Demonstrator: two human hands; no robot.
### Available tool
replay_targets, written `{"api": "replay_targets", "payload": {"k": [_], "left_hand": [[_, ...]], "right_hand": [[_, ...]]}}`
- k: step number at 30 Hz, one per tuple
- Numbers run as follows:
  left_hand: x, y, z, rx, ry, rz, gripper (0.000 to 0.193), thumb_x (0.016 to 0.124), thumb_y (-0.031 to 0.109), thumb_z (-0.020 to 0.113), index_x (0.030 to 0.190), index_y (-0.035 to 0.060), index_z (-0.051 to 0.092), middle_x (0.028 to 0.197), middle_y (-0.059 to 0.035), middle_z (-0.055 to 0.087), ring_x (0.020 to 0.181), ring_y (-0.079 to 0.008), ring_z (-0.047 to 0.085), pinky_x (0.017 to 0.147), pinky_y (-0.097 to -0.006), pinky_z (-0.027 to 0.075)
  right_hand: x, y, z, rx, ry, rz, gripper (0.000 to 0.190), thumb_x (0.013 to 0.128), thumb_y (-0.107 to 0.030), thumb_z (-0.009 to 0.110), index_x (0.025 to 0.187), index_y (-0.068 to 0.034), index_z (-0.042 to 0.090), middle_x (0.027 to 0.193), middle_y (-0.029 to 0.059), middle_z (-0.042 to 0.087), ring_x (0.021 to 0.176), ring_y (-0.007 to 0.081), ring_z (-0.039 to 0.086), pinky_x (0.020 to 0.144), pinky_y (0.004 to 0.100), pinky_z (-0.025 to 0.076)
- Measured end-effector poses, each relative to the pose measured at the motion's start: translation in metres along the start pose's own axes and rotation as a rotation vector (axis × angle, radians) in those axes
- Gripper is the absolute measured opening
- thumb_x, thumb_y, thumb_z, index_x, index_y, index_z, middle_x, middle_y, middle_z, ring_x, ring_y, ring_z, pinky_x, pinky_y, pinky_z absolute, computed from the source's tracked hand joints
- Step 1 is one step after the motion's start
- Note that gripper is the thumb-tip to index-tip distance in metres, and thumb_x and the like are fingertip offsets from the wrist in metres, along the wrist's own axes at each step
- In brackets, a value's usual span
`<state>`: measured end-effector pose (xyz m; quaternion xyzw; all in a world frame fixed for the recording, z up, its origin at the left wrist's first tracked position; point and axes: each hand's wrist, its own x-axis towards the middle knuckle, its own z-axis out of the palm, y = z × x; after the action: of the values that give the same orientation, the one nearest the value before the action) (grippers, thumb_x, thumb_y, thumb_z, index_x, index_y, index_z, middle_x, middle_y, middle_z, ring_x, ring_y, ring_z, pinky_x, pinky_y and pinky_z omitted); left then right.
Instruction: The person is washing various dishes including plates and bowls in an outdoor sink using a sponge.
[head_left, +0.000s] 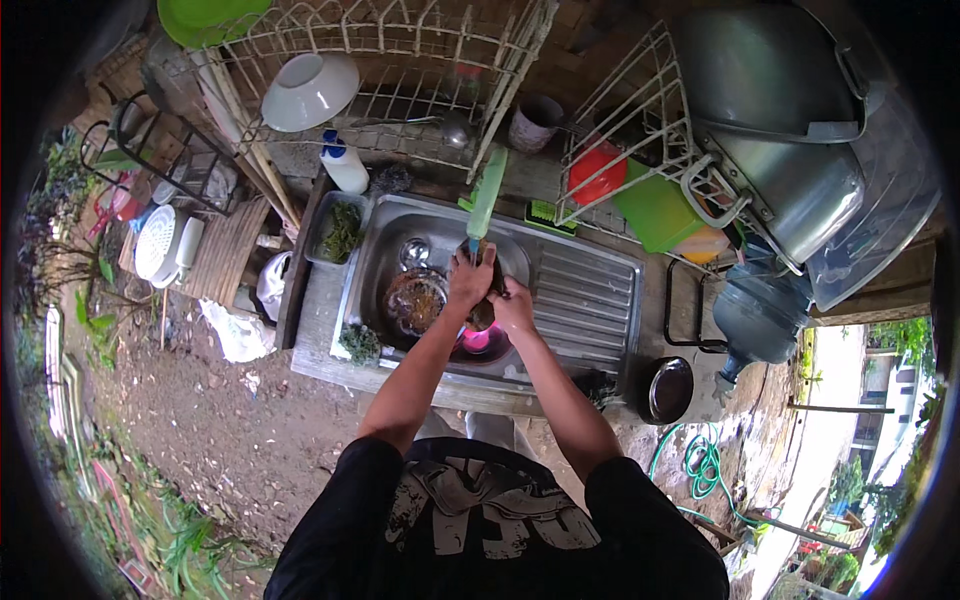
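My left hand (471, 283) lies with its fingers apart against a brown dish-like item (498, 280), just beneath the blue tip of a green tap spout (487, 191). My right hand (514, 304) grips the same item by its right side. Both hands are over the basin of a stainless steel sink (517, 251). The item's exact shape is partly covered by my hands. Below them a bright pink dish (480, 339) rests in the basin. To the left sits a round, brown-stained vessel (415, 301), near the metal drain (414, 253).
A ribbed drainboard (585, 292) adjoins the basin. Around it are a tub with a green scourer (343, 231), a mesh scrubber (360, 343), a white bottle (345, 163), a green brush (551, 216) and a dark round pot (667, 391). Wire racks (375, 82) stand behind, with large metal pots (795, 180) right.
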<state>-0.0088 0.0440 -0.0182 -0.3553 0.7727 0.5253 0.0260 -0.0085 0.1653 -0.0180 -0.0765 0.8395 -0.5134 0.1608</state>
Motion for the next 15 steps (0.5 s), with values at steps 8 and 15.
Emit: {"api": "replay_targets", "payload": {"k": [8, 15], "left_hand": [[0.042, -0.13, -0.067, -0.358, 0.229, -0.07, 0.039, 0.09, 0.031, 0.051, 0.114, 0.0015, 0.056, 0.089, -0.0188, 0.065, 0.083, -0.0349, 0.067, 0.072, -0.0483, 0.053], [-0.017, -0.09, -0.084, -1.028, -0.033, -0.38, 0.049, 0.095, 0.037, 0.05, 0.139, 0.0167, 0.041, 0.127, -0.0145, 0.055, 0.104, -0.0318, 0.061, 0.077, -0.0581, 0.051]], "right_hand": [[-0.031, -0.087, 0.042, -0.343, -0.394, -0.379, 0.03, 0.084, -0.029, 0.071, 0.098, -0.006, 0.059, 0.09, 0.0176, 0.065, 0.084, 0.0376, 0.062, 0.072, 0.0421, 0.048], [0.02, -0.026, 0.035, -0.473, -0.682, -0.125, 0.07, 0.1, -0.058, 0.022, 0.151, -0.009, 0.028, 0.16, 0.0142, 0.014, 0.148, 0.0299, 0.011, 0.119, 0.0384, 0.013]]}}
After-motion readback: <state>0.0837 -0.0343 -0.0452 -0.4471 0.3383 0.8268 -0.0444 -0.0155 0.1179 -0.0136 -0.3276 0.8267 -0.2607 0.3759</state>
